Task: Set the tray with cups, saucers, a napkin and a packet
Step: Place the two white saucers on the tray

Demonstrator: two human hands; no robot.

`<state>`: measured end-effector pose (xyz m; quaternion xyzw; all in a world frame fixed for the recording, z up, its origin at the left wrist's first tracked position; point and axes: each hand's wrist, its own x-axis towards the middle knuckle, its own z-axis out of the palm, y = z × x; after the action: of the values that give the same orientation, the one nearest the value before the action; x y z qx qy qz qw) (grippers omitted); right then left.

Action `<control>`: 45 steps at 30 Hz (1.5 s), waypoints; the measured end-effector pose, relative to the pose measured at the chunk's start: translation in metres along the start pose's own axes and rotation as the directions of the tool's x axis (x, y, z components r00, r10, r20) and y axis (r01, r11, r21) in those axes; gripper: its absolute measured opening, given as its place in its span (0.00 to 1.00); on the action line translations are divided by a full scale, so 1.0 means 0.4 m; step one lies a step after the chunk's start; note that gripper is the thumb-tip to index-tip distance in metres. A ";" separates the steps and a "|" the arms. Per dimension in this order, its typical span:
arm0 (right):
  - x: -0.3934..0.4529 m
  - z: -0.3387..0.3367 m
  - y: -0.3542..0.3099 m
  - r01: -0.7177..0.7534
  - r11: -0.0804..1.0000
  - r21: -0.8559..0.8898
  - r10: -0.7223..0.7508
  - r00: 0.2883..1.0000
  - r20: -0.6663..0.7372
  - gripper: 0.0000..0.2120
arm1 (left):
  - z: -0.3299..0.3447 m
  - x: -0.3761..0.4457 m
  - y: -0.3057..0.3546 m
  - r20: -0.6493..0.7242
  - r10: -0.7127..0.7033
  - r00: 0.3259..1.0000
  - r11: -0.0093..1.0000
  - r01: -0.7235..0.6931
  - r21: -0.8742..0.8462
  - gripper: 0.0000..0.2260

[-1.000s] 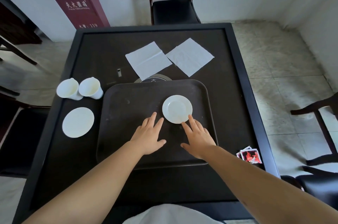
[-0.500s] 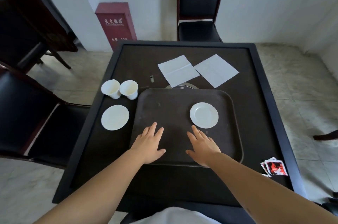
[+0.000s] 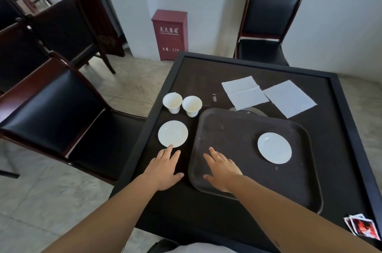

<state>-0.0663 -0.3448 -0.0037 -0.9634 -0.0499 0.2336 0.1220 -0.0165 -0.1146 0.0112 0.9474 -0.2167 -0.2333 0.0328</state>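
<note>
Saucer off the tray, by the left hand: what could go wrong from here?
1. The loose saucer lies close to the table's left edge; the left hand's fingers are at its near rim, so a push outward might slide it off.
2. The two cups stand just behind it; a high lift could knock them.
3. The right hand rests on the tray; leaning might shift its saucer.

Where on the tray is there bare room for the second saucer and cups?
The tray is bare left of its saucer, from the far rim to the right hand. Crowded: the table strip left of the tray, with two cups, the second saucer and left hand.
</note>
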 end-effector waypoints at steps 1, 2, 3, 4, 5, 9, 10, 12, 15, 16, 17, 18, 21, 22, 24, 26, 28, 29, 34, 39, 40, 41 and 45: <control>0.005 -0.004 -0.008 -0.003 1.000 0.002 0.003 1.000 0.002 0.37 | -0.001 0.004 -0.005 -0.007 0.002 1.000 1.000 -0.002 0.004 0.36; 0.020 -0.008 -0.025 -0.002 1.000 0.001 0.002 1.000 0.005 0.37 | -0.003 0.009 -0.022 -0.014 0.002 1.000 1.000 -0.002 0.000 0.36; 0.040 -0.011 -0.043 0.002 1.000 -0.004 -0.002 1.000 0.008 0.36 | -0.005 0.016 -0.042 -0.021 0.004 1.000 1.000 -0.004 -0.006 0.36; 0.059 -0.014 -0.059 0.006 1.000 -0.010 -0.006 1.000 0.008 0.36 | -0.007 0.025 -0.060 -0.025 0.007 1.000 1.000 -0.007 -0.007 0.35; 0.077 -0.018 -0.074 0.010 1.000 -0.013 -0.010 1.000 0.008 0.37 | -0.009 0.037 -0.078 -0.027 0.008 1.000 1.000 -0.008 -0.005 0.35; 0.149 -0.026 -0.124 0.008 1.000 0.000 -0.008 1.000 0.020 0.36 | -0.013 0.088 -0.135 -0.014 0.011 1.000 1.000 -0.011 -0.007 0.35; 0.166 -0.027 -0.133 0.010 1.000 -0.005 -0.010 1.000 0.023 0.36 | -0.015 0.102 -0.146 -0.010 0.014 1.000 1.000 -0.014 -0.008 0.35; 0.201 -0.026 -0.148 0.018 0.999 -0.032 -0.017 1.000 0.024 0.36 | -0.016 0.130 -0.170 -0.001 0.019 1.000 1.000 -0.019 -0.011 0.35; 0.251 -0.025 -0.163 0.018 0.997 -0.079 -0.018 1.000 0.001 0.35 | -0.013 0.175 -0.210 -0.002 0.037 0.999 0.999 -0.037 -0.009 0.33; 0.269 -0.025 -0.166 0.014 0.996 -0.085 -0.015 1.000 -0.009 0.35 | -0.012 0.191 -0.222 -0.006 0.049 0.999 0.999 -0.049 0.001 0.32; 0.286 -0.025 -0.168 0.008 0.996 -0.085 -0.010 1.000 -0.020 0.34 | -0.011 0.206 -0.233 -0.008 0.058 0.998 0.998 -0.058 0.011 0.31; 0.303 -0.026 -0.170 0.002 0.997 -0.083 -0.004 1.000 -0.029 0.34 | -0.010 0.221 -0.242 -0.006 0.065 0.998 0.998 -0.065 0.014 0.30; 0.347 -0.029 -0.171 -0.017 0.997 -0.074 0.015 0.999 -0.032 0.34 | -0.009 0.262 -0.263 0.004 0.085 0.996 0.996 -0.085 -0.011 0.31; 0.361 -0.029 -0.170 -0.022 0.997 -0.072 0.020 0.999 -0.032 0.34 | -0.010 0.274 -0.268 0.003 0.097 0.995 0.995 -0.097 -0.019 0.31; 0.387 -0.030 -0.166 -0.031 0.997 -0.064 0.029 0.999 -0.030 0.36 | -0.012 0.299 -0.276 0.000 0.132 0.991 0.991 -0.132 -0.030 0.32; 0.413 -0.032 -0.161 -0.037 0.998 -0.048 0.035 0.999 -0.024 0.39 | -0.016 0.322 -0.279 0.006 0.173 0.985 0.984 -0.173 -0.041 0.34; 0.436 -0.030 -0.157 -0.041 0.999 -0.035 0.040 0.999 -0.013 0.42 | -0.020 0.341 -0.277 0.016 0.204 0.979 0.978 -0.203 -0.039 0.36; 0.446 -0.028 -0.157 -0.041 0.999 -0.029 0.040 0.999 -0.008 0.43 | -0.021 0.349 -0.276 0.016 0.212 0.977 0.977 -0.211 -0.031 0.37; 0.472 -0.013 -0.152 -0.040 0.999 0.001 0.040 0.999 -0.019 0.42 | -0.023 0.376 -0.286 0.013 0.251 0.968 0.968 -0.251 0.032 0.40; 0.481 -0.007 -0.145 -0.026 1.000 0.009 0.026 1.000 -0.013 0.42 | -0.015 0.380 -0.296 -0.012 0.295 0.955 0.955 -0.294 0.048 0.39; 0.482 -0.007 -0.145 -0.028 0.999 0.018 0.028 0.999 -0.015 0.42 | -0.014 0.378 -0.295 -0.012 0.289 0.957 0.957 -0.289 0.036 0.40; 0.483 -0.007 -0.144 -0.028 0.999 0.024 0.028 0.999 -0.016 0.41 | -0.013 0.376 -0.293 -0.010 0.281 0.960 0.960 -0.281 0.019 0.40; 0.469 -0.006 -0.142 -0.002 0.999 0.039 0.002 1.000 -0.010 0.42 | -0.010 0.359 -0.287 -0.014 0.256 0.967 0.967 -0.256 -0.019 0.39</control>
<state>0.0989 -0.2619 -0.0690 -0.9620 -0.0437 0.2297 0.1409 0.1451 -0.0722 -0.0654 0.9124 -0.3345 -0.2239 0.0736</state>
